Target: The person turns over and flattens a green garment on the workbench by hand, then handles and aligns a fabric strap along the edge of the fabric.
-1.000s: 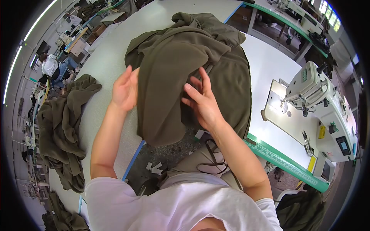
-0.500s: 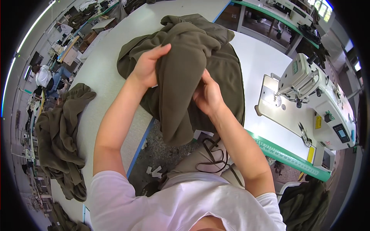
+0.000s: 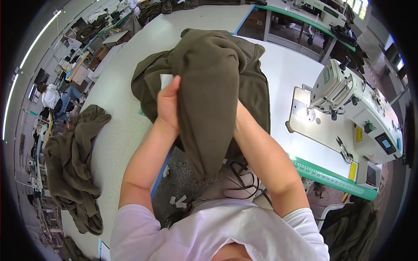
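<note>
A dark olive fleece garment [image 3: 209, 95] lies bunched at the table's edge, and one long part of it hangs down towards my lap. My left hand [image 3: 168, 105] grips the left side of this hanging part, its thumb on the cloth and its other fingers mostly hidden. A small white tag [image 3: 166, 80] shows just above that thumb. On the other side, my right hand [image 3: 238, 118] reaches in behind the fabric. Only the wrist end of it shows, and the cloth hides the fingers.
To the right stands a sewing machine [image 3: 344, 93], with thread snips [image 3: 344, 150] on its bed and a green ruler strip [image 3: 331, 176] along the front edge. More olive garments [image 3: 74, 165] lie at left. A seated person [image 3: 54, 95] is far left.
My right hand has gone from the garment's right side to behind it, out of sight. The hanging part is turned and hangs lower. The white tag has come into view by my left thumb.
</note>
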Tool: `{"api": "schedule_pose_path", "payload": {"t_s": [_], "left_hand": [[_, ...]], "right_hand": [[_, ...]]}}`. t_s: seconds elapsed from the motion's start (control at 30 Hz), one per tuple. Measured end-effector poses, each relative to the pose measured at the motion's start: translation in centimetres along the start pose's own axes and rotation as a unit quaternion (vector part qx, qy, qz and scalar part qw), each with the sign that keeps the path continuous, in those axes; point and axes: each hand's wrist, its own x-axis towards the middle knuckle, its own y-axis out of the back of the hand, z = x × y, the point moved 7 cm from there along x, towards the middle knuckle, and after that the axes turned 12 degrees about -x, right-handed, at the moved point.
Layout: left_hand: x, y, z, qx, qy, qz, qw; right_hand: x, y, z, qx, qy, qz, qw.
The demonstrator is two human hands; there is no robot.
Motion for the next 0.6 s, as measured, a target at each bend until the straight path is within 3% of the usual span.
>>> {"api": "schedule_pose_path", "payload": {"t_s": [0.07, 0.1, 0.17, 0.27, 0.33, 0.6], "left_hand": [[-0.7, -0.6, 4.3, 0.104, -0.097, 0.056, 0.988], [-0.8, -2.2, 5.9, 0.146, -0.104, 0.062, 0.982], [-1.7, -3.5, 9.5, 0.186, -0.115, 0.069, 0.973], [-4.6, -0.6, 15.4, 0.399, -0.163, 0.275, 0.859], [-5.5, 1.8, 15.1, 0.389, -0.157, 0.289, 0.860], [-8.2, 5.7, 10.3, 0.257, -0.103, 0.343, 0.897]], "right_hand": [[0.8, 1.4, -0.9, -0.052, -0.033, 0.073, 0.995], [0.8, 1.9, -1.6, -0.080, -0.050, 0.108, 0.990], [-1.1, 3.3, -5.5, -0.120, 0.014, 0.269, 0.956], [-1.6, 5.3, -6.4, -0.204, 0.084, 0.246, 0.944], [-1.8, 6.2, -5.9, -0.244, 0.120, 0.237, 0.933], [-3.5, 9.2, -2.8, -0.290, 0.021, 0.295, 0.910]]}}
